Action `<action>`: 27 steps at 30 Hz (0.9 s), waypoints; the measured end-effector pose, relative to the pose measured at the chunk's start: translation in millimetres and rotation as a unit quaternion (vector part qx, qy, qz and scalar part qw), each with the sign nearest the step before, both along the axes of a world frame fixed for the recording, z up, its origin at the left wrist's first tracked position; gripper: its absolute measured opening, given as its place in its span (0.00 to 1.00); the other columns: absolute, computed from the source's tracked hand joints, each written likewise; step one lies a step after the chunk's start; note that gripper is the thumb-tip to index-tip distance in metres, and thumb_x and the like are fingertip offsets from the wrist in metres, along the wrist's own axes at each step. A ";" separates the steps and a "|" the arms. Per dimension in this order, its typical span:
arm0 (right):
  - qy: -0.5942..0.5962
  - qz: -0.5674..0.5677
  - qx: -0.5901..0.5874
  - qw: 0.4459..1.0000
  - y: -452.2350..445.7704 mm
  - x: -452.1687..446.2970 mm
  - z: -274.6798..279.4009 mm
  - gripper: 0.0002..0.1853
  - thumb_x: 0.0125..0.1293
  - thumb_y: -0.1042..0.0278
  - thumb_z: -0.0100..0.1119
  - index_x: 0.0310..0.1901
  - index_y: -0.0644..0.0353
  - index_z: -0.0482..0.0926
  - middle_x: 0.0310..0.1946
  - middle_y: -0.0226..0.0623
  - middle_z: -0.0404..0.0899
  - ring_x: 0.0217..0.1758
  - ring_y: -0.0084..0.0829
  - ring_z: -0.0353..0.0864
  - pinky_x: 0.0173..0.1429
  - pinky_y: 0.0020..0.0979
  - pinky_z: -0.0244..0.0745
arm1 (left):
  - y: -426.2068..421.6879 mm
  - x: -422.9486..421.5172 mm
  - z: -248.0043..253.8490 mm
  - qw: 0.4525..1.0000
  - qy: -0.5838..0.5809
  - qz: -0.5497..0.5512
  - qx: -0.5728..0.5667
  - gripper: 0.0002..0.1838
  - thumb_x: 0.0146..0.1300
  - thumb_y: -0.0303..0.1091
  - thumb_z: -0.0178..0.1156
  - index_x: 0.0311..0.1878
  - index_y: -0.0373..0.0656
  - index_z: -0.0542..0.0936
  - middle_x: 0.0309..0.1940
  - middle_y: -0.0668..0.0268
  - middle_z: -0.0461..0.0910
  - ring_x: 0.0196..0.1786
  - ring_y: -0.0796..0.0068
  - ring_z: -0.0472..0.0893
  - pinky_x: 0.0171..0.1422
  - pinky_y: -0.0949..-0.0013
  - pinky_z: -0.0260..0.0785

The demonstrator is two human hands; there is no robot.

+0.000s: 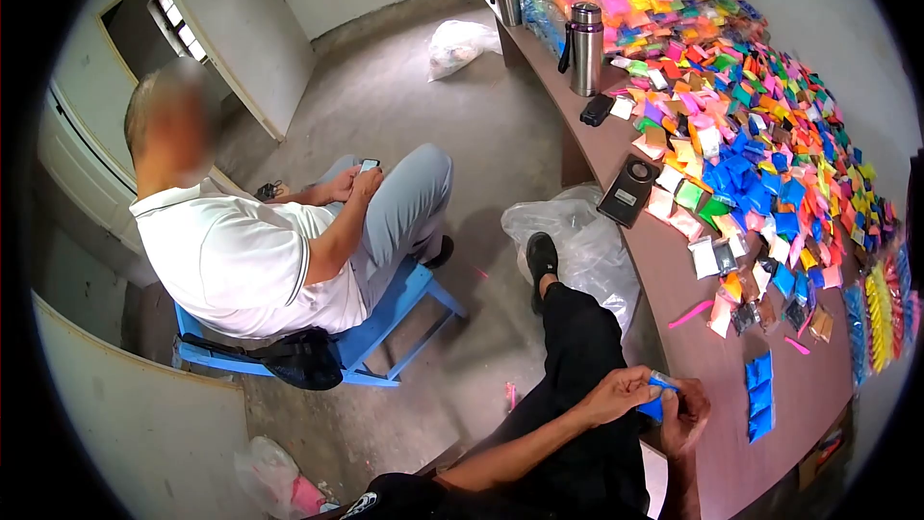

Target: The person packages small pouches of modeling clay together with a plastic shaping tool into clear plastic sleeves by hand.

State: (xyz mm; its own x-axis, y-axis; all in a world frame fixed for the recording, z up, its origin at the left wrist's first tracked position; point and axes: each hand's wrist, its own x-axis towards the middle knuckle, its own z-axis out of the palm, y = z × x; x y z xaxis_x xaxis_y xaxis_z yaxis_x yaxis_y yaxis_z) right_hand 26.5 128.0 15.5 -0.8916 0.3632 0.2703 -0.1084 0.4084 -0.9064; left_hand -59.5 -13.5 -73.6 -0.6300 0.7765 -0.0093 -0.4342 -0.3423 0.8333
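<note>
1. Left: a seated person (pixel 245 260) occupies a blue chair (pixel 399 323); concrete floor (pixel 491 327) runs between chair and bench (pixel 707 376).
2. Centre: a clear plastic bag (pixel 577 231) on the floor crowds the wearer's shoe (pixel 542 258).
3. Left hand (pixel 619 397): grip pinches a blue packet (pixel 652 410) beside the bench's near edge.
4. Right hand (pixel 685 416): grip pinches the same packet.
5. Bench, left to right: steel flasks (pixel 586 58), a black device (pixel 630 191), a blue packet strip (pixel 759 397); heaped coloured packets (pixel 756 169) obstruct the far side.
</note>
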 end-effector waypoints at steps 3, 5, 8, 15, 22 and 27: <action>0.000 0.013 0.021 1.000 2.9 1.3 -2.6 0.08 0.75 0.71 0.63 0.47 0.67 0.84 0.40 0.43 0.82 0.44 0.34 0.83 0.50 0.34 0.76 | -4.3 -0.4 1.0 0.999 0.026 -0.007 -0.029 0.09 0.81 0.38 0.63 0.48 0.41 0.81 0.34 0.79 0.76 0.38 0.91 0.72 0.41 0.78 0.64; 0.006 0.019 0.035 0.999 2.6 2.1 -3.4 0.08 0.77 0.69 0.62 0.47 0.66 0.83 0.40 0.41 0.82 0.44 0.32 0.82 0.51 0.33 0.75 | -3.2 2.3 11.0 0.998 0.035 -0.008 -0.049 0.10 0.81 0.39 0.63 0.49 0.42 0.81 0.36 0.79 0.78 0.39 0.91 0.73 0.42 0.78 0.65; 0.013 0.008 -0.011 1.000 2.0 1.6 -1.5 0.08 0.76 0.69 0.62 0.47 0.65 0.83 0.40 0.40 0.82 0.44 0.31 0.82 0.51 0.33 0.75 | 1.3 4.2 27.4 0.999 -0.049 0.004 0.006 0.10 0.81 0.40 0.64 0.45 0.43 0.81 0.32 0.80 0.72 0.37 0.91 0.68 0.39 0.77 0.60; -0.003 0.001 -0.016 1.000 2.9 3.8 -1.9 0.09 0.76 0.68 0.63 0.49 0.66 0.84 0.43 0.41 0.82 0.47 0.32 0.82 0.53 0.34 0.75 | -0.4 -0.7 -4.2 0.997 0.049 -0.046 -0.049 0.09 0.82 0.37 0.62 0.49 0.41 0.82 0.33 0.81 0.73 0.38 0.92 0.69 0.41 0.76 0.63; -0.009 0.006 -0.027 1.000 4.4 4.7 4.0 0.11 0.78 0.67 0.61 0.51 0.66 0.84 0.45 0.41 0.83 0.48 0.31 0.83 0.54 0.33 0.76 | 2.4 5.9 0.1 0.998 0.022 -0.042 -0.047 0.11 0.81 0.36 0.63 0.55 0.39 0.82 0.40 0.76 0.82 0.43 0.90 0.75 0.47 0.76 0.70; -0.014 -0.005 -0.061 0.998 2.1 2.6 9.2 0.10 0.78 0.72 0.60 0.50 0.71 0.84 0.46 0.43 0.83 0.46 0.31 0.83 0.53 0.32 0.77 | 1.0 0.1 8.8 0.995 0.028 -0.077 -0.063 0.12 0.80 0.38 0.65 0.55 0.39 0.83 0.41 0.75 0.83 0.43 0.88 0.77 0.49 0.76 0.71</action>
